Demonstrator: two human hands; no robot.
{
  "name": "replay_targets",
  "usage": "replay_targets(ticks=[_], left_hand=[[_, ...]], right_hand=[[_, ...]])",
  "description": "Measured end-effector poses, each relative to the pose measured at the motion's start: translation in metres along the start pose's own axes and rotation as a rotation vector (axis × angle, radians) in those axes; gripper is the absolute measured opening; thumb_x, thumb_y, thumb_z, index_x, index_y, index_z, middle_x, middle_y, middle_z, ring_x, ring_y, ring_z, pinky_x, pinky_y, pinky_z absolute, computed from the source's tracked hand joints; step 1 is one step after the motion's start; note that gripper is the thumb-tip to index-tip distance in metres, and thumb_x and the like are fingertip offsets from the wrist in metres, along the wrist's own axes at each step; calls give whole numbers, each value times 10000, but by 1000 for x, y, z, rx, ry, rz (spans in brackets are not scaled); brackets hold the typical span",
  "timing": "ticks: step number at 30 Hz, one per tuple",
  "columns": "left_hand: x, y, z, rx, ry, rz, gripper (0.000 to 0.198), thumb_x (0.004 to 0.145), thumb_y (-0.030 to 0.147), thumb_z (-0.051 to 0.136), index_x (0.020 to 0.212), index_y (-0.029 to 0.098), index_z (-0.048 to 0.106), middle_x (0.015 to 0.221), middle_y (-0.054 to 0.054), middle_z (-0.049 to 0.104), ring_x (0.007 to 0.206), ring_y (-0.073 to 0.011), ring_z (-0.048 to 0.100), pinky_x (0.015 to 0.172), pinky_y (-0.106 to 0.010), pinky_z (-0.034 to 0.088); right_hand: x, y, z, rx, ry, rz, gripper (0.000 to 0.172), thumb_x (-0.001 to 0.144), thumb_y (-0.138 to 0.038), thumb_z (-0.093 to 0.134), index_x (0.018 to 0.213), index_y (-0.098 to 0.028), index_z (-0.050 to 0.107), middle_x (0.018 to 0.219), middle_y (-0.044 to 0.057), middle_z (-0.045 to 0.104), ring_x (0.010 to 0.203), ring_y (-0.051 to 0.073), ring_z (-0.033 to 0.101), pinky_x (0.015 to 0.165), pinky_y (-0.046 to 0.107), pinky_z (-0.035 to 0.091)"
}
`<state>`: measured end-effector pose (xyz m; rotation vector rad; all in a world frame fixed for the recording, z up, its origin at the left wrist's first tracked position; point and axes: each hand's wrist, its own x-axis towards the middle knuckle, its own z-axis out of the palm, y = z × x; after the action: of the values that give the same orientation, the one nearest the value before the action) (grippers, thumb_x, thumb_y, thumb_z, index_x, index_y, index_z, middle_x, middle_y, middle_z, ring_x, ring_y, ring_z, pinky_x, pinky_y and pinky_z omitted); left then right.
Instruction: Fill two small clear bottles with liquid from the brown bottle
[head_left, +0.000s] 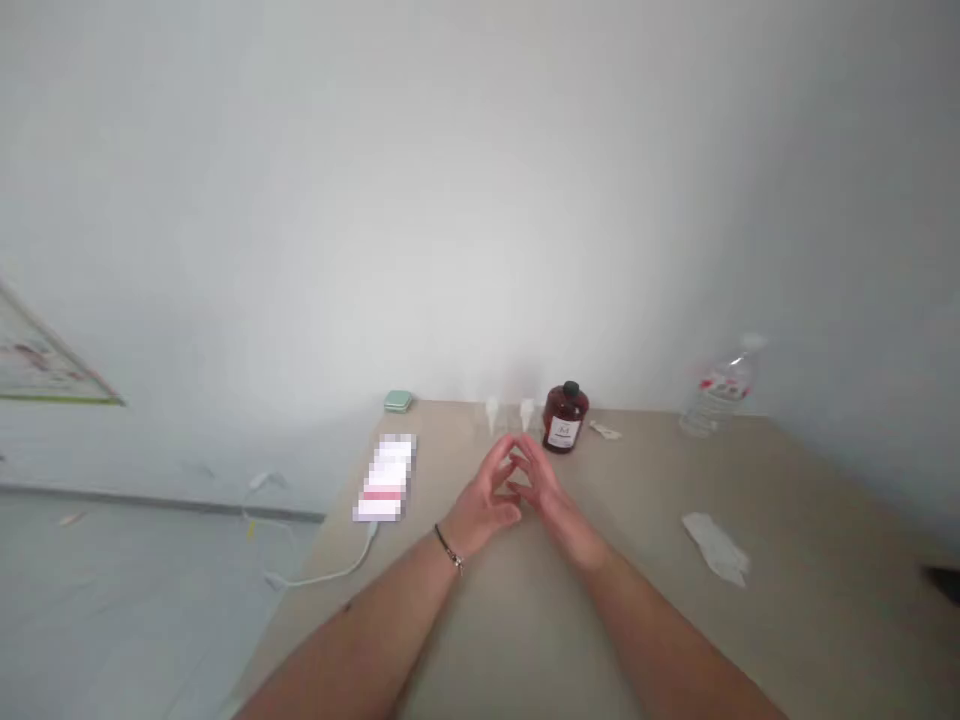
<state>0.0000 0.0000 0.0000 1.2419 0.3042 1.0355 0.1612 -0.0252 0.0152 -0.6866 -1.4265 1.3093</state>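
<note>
Over the middle of the table, my left hand [487,505] and my right hand [542,485] meet at the fingertips, fingers stretched and spread. Nothing shows between them. Just beyond the right fingertips stands a dark red-brown bottle [566,418] with a black cap and a white label, upright. Beside it, toward the left, are two small clear containers with white pointed tops, one top [492,412] left of the other top [526,412]. My fingers partly overlap the area in front of them. A dark bracelet [448,548] circles my left wrist.
A phone [386,478] with a white cable [330,577] lies at the table's left edge. Behind it sits a green square case [398,401]. On the right are a clear plastic bottle [718,395] and a crumpled white tissue [716,548]. A white wall closes off the back.
</note>
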Motion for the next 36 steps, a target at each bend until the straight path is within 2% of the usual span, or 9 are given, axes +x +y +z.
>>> replay_targets(ticks=[7, 12, 17, 21, 23, 26, 29, 32, 36], left_hand=[[1, 7, 13, 17, 40, -33, 1058, 642, 492, 860, 1514, 399, 269, 1657, -75, 143, 1476, -385, 244, 1065, -459, 432], [4, 8, 13, 30, 27, -22, 1077, 613, 538, 859, 1513, 370, 290, 1652, -100, 156, 1482, -391, 233, 1095, -488, 392], [7, 10, 6, 66, 94, -88, 1161, 579, 616, 842, 1532, 354, 233, 1651, -132, 133, 1475, -407, 248, 1139, -528, 316], [9, 13, 0, 40, 138, -133, 1196, 572, 673, 812, 1541, 372, 179, 1652, -131, 117, 1472, -420, 249, 1122, -536, 331], [10, 13, -3, 20, 160, -148, 1192, 567, 685, 807, 1536, 388, 179, 1652, -121, 120, 1461, -418, 275, 1096, -520, 367], [11, 12, -6, -3, 178, -166, 1119, 614, 672, 788, 1525, 415, 191, 1652, -95, 125, 1446, -390, 313, 1064, -490, 408], [11, 12, -6, -21, 172, -171, 1051, 659, 659, 767, 1518, 415, 211, 1647, -88, 146, 1439, -371, 329, 1066, -485, 406], [11, 15, -5, -34, 168, -184, 1036, 670, 644, 767, 1517, 388, 230, 1637, -108, 173, 1426, -379, 343, 1070, -504, 396], [12, 19, -1, -35, 172, -209, 998, 685, 631, 762, 1508, 372, 260, 1620, -130, 213, 1400, -380, 377, 1081, -527, 380]], right_hand=[[1, -3, 8, 25, -48, -14, 964, 717, -688, 703, 1524, -420, 247, 1633, 58, 200, 1463, 325, 235, 1095, 539, 361], [1, 1, 6, 29, -32, -32, 890, 754, -641, 701, 1505, -430, 272, 1621, 55, 220, 1449, 311, 275, 1079, 513, 394], [12, -5, -10, -149, 164, -55, 849, 785, -624, 657, 1504, -419, 254, 1616, 74, 197, 1404, 317, 354, 1023, 511, 449], [44, -36, -20, -410, 396, 5, 910, 767, -540, 671, 1530, -372, 204, 1582, 129, 238, 1139, 276, 585, 874, 457, 548], [64, -56, -21, -594, 438, 106, 883, 780, -476, 658, 1535, -338, 222, 1560, 157, 280, 992, 243, 642, 744, 393, 583], [92, -82, -18, -912, 335, 279, 693, 862, -362, 550, 1509, -301, 308, 1526, 161, 372, 777, 181, 686, 618, 315, 572], [116, -100, -13, -1293, 189, 456, 601, 914, -236, 438, 1503, -273, 328, 1426, 143, 534, 664, 148, 695, 632, 285, 551], [135, -106, -7, -1464, 106, 580, 599, 891, -136, 451, 1483, -201, 381, 1133, 148, 721, 691, 198, 718, 663, 298, 537], [151, -103, -1, -1553, 37, 699, 489, 902, -110, 512, 1391, -122, 497, 914, 150, 745, 788, 236, 725, 718, 322, 542]])
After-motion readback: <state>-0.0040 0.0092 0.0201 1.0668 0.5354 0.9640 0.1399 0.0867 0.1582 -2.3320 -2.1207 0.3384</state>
